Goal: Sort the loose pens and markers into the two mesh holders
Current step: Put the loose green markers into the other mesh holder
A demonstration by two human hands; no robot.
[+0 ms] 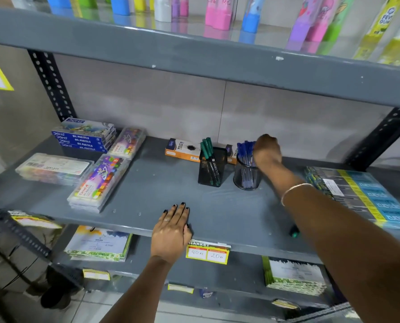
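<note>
Two black mesh holders stand on the grey shelf [161,183]. The square holder [211,167] has a few green markers [207,148] leaning in it. The round holder [246,176] to its right is full of blue pens [244,151]. My right hand [267,151] is at the tops of the blue pens, fingers curled against them; whether it grips any I cannot tell. My left hand [172,231] lies flat, fingers spread, on the shelf's front edge. One loose green marker [295,232] peeks out from under my right forearm near the front edge.
Orange boxes [182,150] lie behind the holders. Oil pastel boxes [85,137] and crayon cases [99,183] fill the shelf's left side. A stack of blue-yellow packs [366,197] lies at the right. A yellow price tag [207,252] hangs on the shelf's front.
</note>
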